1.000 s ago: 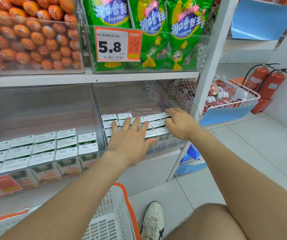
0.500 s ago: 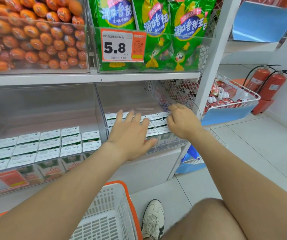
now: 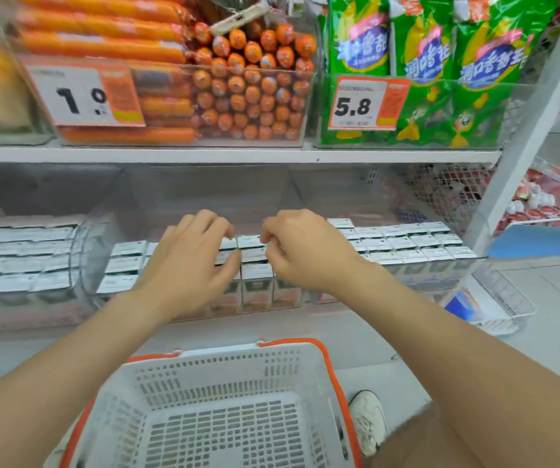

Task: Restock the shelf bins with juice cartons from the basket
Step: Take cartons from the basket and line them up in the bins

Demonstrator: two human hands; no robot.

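White shop shelving fills the view, blurred toward the left edge. An upper shelf board (image 3: pixel 238 153) carries clear tubs: orange sausages (image 3: pixel 248 92) behind a price tag (image 3: pixel 82 96) with large black digits, and green snack bags (image 3: pixel 440 62) behind a tag reading 5.8 (image 3: pixel 363 104).

Below that board, on the lower shelf, three clear bins sit side by side. All three hold juice cartons (image 3: pixel 251 243) standing upright in tidy rows, white tops up, filling only the low part of each bin, with tall open space above them up to the board.

Both bare arms reach into the middle bin (image 3: pixel 84 265). The left hand (image 3: pixel 187 265) lies palm down on the cartons, fingers bent, tips on the carton tops, thumb stretched toward the right. The right hand (image 3: pixel 305 251) is just beside it, fingers curled under, thumb and forefinger close together at the edge of a carton top. Motion blur hides whether either hand actually grips a carton. A few cartons show in the narrow gap between the hands.

A white plastic basket (image 3: pixel 309 373) with an orange rim stands on the floor just in front of the lower shelf, between the forearms, its slotted bottom showing.

At the right, a slanted white post (image 3: pixel 521 130) ends the shelving. Beyond it hangs a wire rack (image 3: pixel 542 216) of red and white packets, above pale floor tiles (image 3: pixel 558 298). A white shoe (image 3: pixel 368 420) rests just beside the basket's right side.
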